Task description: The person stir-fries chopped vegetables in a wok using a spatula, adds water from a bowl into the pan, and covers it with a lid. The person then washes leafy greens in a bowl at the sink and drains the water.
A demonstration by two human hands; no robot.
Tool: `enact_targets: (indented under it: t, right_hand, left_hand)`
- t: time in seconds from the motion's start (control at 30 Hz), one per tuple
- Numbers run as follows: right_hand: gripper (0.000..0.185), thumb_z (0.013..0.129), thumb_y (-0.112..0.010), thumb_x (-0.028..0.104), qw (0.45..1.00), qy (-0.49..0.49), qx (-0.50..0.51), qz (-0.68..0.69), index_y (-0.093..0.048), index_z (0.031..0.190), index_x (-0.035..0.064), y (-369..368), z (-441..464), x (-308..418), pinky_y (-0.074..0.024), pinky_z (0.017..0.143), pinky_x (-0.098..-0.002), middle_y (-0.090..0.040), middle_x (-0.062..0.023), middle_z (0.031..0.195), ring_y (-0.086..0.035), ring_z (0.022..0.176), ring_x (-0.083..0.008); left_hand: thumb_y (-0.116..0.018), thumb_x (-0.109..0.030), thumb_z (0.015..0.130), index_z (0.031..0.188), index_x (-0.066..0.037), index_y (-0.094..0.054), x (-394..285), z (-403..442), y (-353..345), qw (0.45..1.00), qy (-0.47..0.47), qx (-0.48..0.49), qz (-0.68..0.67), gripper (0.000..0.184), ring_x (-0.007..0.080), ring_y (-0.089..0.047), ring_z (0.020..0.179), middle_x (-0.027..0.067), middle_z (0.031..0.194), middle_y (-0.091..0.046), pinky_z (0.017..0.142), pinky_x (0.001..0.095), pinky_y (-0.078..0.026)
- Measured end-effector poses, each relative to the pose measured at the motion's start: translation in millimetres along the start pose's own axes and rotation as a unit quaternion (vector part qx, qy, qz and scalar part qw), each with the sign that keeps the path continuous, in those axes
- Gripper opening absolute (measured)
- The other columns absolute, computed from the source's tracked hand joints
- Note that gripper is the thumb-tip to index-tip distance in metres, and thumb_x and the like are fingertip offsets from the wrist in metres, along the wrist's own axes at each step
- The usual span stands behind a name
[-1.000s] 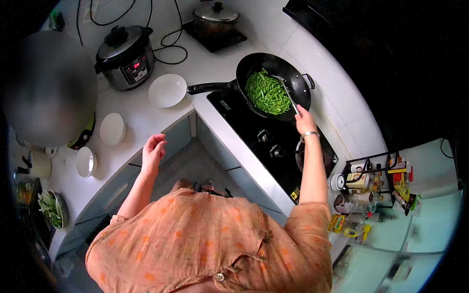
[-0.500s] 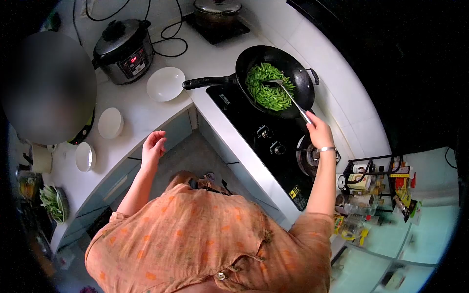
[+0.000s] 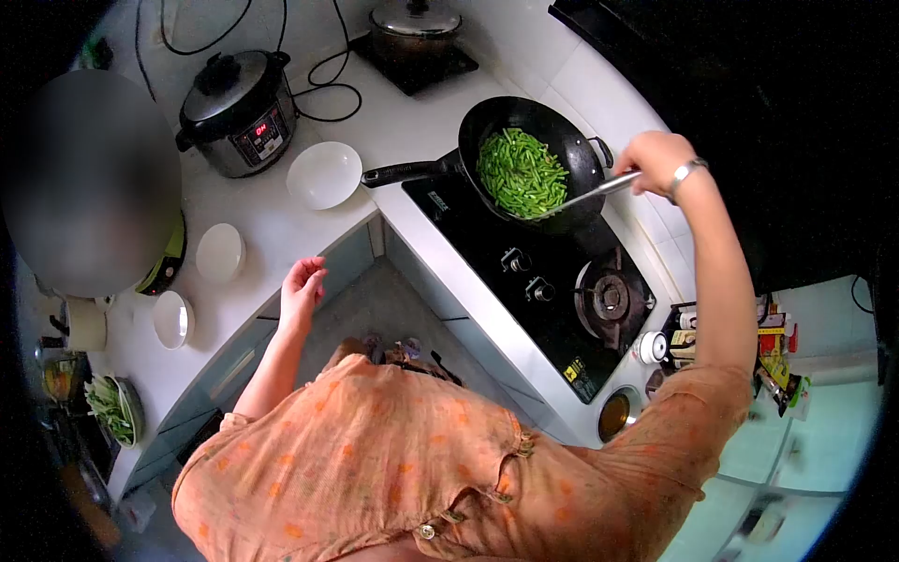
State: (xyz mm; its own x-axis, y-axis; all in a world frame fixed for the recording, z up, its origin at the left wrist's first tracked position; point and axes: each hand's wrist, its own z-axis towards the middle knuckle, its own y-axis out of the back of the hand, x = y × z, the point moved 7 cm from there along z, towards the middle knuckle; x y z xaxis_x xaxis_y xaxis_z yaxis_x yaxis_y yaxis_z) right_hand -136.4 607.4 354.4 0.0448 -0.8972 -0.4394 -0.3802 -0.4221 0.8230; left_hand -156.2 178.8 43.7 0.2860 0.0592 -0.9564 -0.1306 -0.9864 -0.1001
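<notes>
Left hand: the left hand [image 3: 303, 288] hangs over the floor gap before the surface [image 3: 267, 211], fingers loosely curled around nothing.
Right hand: the right hand [image 3: 658, 161] is closed round the handle of a spatula [image 3: 590, 194], up near the wall.
Just changed: half a second ago this hand was lower, over the stove [image 3: 468, 244], with the spatula reaching the middle of the beans; now it is raised, the shaft slanting down-left to their lower right edge. It looks like stirring, worked from another side.
Uncovered: the right burner [image 3: 613, 297] shows whole, and a container of amber liquid [image 3: 615, 414] has come into sight.
Green beans: the chopped green beans [image 3: 520, 173] lie heaped in the wok [image 3: 582, 145], which sits on the stove.
Hidden: the spatula's blade is hard to make out at the beans; the right arm [image 3: 726, 281] covers part of the bottles and packets [image 3: 773, 356].
Far side: an electric cooker [image 3: 234, 117] stands complete; the lidded pot [image 3: 412, 42] is cut off at the top.
Far left: a grey blur [image 3: 89, 183] masks whatever lies there.
</notes>
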Motion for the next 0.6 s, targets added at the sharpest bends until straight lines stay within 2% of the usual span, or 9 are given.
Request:
enact_targets:
  t: [0.13, 0.2, 0.23, 0.3, 0.37, 0.43, 0.5, 0.57, 0.6]
  right_hand:
    - [0.031, 0.061, -0.072, 0.010, 1.000, -0.023, 0.009, -0.009, -0.068, 0.090, 0.0193, -14.3, 46.6, 23.0, -0.0496, 0.066, -0.0337, -0.066, -0.0063, 0.082, -0.063, 0.078, -0.0228]
    - [0.017, 0.064, -0.066, 0.006, 0.993, -0.074, -0.070, -0.052, -0.069, 0.079, 0.0127, -16.4, 68.0, 17.0, -0.0506, 0.064, -0.0364, -0.066, -0.0086, 0.079, -0.063, 0.075, -0.0262]
    - [0.017, 0.064, -0.066, 0.006, 0.993, -0.076, -0.072, -0.052, -0.069, 0.079, 0.0127, -16.2, 72.6, 12.8, -0.0506, 0.064, -0.0364, -0.066, -0.0086, 0.079, -0.063, 0.075, -0.0262]
    - [0.012, 0.068, -0.061, 0.007, 0.987, -0.144, -0.062, -0.036, -0.068, 0.077, 0.0094, -18.2, 75.9, -9.0, -0.0511, 0.065, -0.0364, -0.066, -0.0100, 0.081, -0.063, 0.077, -0.0272]
    - [0.012, 0.071, -0.059, 0.010, 0.990, -0.125, -0.032, -0.051, -0.068, 0.078, 0.0078, -28.6, 82.4, -30.8, -0.0511, 0.066, -0.0371, -0.065, -0.0118, 0.084, -0.063, 0.080, -0.0271]
    - [0.014, 0.072, -0.058, 0.011, 0.985, -0.139, -0.096, -0.035, -0.068, 0.081, 0.0077, -20.2, 79.4, -41.8, -0.0511, 0.066, -0.0373, -0.065, -0.0127, 0.086, -0.064, 0.081, -0.0269]
    - [0.015, 0.073, -0.057, 0.010, 0.985, -0.145, -0.090, -0.037, -0.068, 0.082, 0.0069, -23.5, 81.9, -47.4, -0.0510, 0.067, -0.0369, -0.065, -0.0136, 0.086, -0.064, 0.081, -0.0267]
    - [0.015, 0.073, -0.055, 0.007, 0.974, -0.170, -0.142, -0.047, -0.068, 0.081, 0.0058, -26.6, 84.1, -50.3, -0.0509, 0.068, -0.0360, -0.065, -0.0141, 0.086, -0.064, 0.081, -0.0266]
    - [0.013, 0.077, -0.058, 0.013, 0.973, -0.168, -0.142, -0.073, -0.068, 0.080, 0.0051, -28.7, 85.6, -44.4, -0.0507, 0.068, -0.0358, -0.065, -0.0141, 0.085, -0.064, 0.080, -0.0263]
  left_hand:
    - [-0.055, -0.008, 0.083, 0.098, -0.008, -0.055, 10.7, 7.3, 17.7, 1.000, -0.007, 0.003, -0.018, 0.016, 0.0029, -0.041, 0.054, -0.0032, 0.081, -0.054, 0.046, 0.0174, -0.032]
    - [-0.056, -0.007, 0.083, 0.098, -0.008, -0.055, 14.6, 10.5, 26.8, 0.999, -0.012, -0.002, -0.033, 0.016, 0.0030, -0.041, 0.053, -0.0030, 0.080, -0.054, 0.046, 0.0173, -0.031]
    - [-0.056, -0.007, 0.083, 0.098, -0.008, -0.055, 14.3, 10.4, 29.8, 0.999, -0.014, -0.002, -0.033, 0.016, 0.0030, -0.041, 0.053, -0.0030, 0.080, -0.054, 0.046, 0.0173, -0.031]
    - [-0.055, -0.007, 0.082, 0.098, -0.007, -0.055, 14.1, 9.3, 36.7, 0.999, -0.012, -0.012, -0.047, 0.016, 0.0030, -0.041, 0.053, -0.0028, 0.079, -0.054, 0.045, 0.0173, -0.031]
    - [-0.055, -0.007, 0.083, 0.098, -0.007, -0.055, 15.8, 9.0, 41.8, 0.998, -0.002, -0.022, -0.052, 0.016, 0.0030, -0.041, 0.053, -0.0028, 0.080, -0.054, 0.045, 0.0174, -0.031]
    - [-0.055, -0.007, 0.083, 0.098, -0.007, -0.055, 16.9, 7.9, 45.5, 0.998, 0.012, -0.033, -0.057, 0.016, 0.0030, -0.041, 0.053, -0.0028, 0.080, -0.054, 0.045, 0.0175, -0.031]
    - [-0.055, -0.008, 0.083, 0.098, -0.007, -0.055, 14.2, 9.2, 44.4, 0.999, 0.022, -0.032, -0.026, 0.016, 0.0031, -0.042, 0.053, -0.0027, 0.080, -0.054, 0.046, 0.0177, -0.032]
    - [-0.055, -0.008, 0.083, 0.099, -0.007, -0.055, 10.9, 11.5, 40.0, 0.999, 0.019, -0.027, -0.020, 0.016, 0.0033, -0.042, 0.053, -0.0025, 0.081, -0.054, 0.045, 0.0177, -0.032]
    - [-0.055, -0.009, 0.082, 0.099, -0.006, -0.055, 8.4, 13.2, 36.9, 1.000, 0.014, -0.022, -0.016, 0.017, 0.0034, -0.042, 0.053, -0.0022, 0.082, -0.054, 0.045, 0.0177, -0.032]
